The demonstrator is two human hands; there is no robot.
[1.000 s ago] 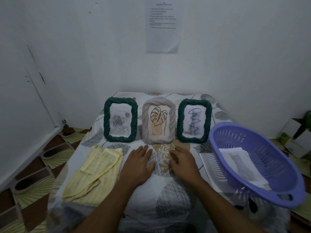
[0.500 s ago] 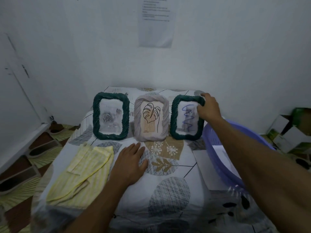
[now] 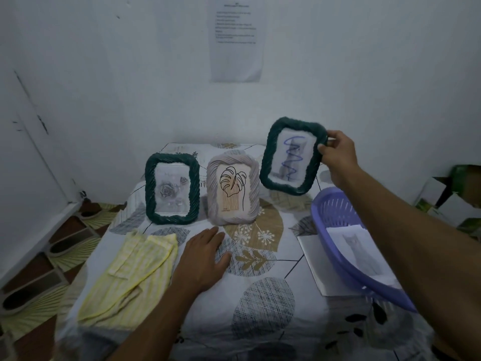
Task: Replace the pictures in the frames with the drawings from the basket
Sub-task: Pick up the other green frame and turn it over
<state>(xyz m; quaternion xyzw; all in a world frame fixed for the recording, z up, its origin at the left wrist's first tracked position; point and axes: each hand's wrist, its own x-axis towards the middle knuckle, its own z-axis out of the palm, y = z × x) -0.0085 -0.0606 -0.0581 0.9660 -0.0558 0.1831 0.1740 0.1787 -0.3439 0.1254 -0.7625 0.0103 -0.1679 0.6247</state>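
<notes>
The green frame with the blue squiggle [image 3: 292, 156] is up in the air now. A moment ago it stood on the table [image 3: 265, 303] at the right end of the row, and the right hand [image 3: 338, 153] had only just reached it. Now that hand pinches the frame at its top right edge, with the thumb on the front and the other fingers behind. The frame hangs to the left of the hand, tilted a little, with its front facing the person. It is above the spot where it stood and clear of the table. I think this is the first step: this frame has been picked to get a new picture, and next it needs turning over so the back can be opened. The grey frame [image 3: 233, 187] and the other green frame [image 3: 172, 188] stand upright where they were. The purple basket [image 3: 335, 209] sits just below the lifted frame, to the right, with a cat drawing [image 3: 359, 251] lying inside. The left hand [image 3: 205, 259] lies flat on the table with straight fingers, holding nothing, just beside a yellow cloth [image 3: 132, 277].
</notes>
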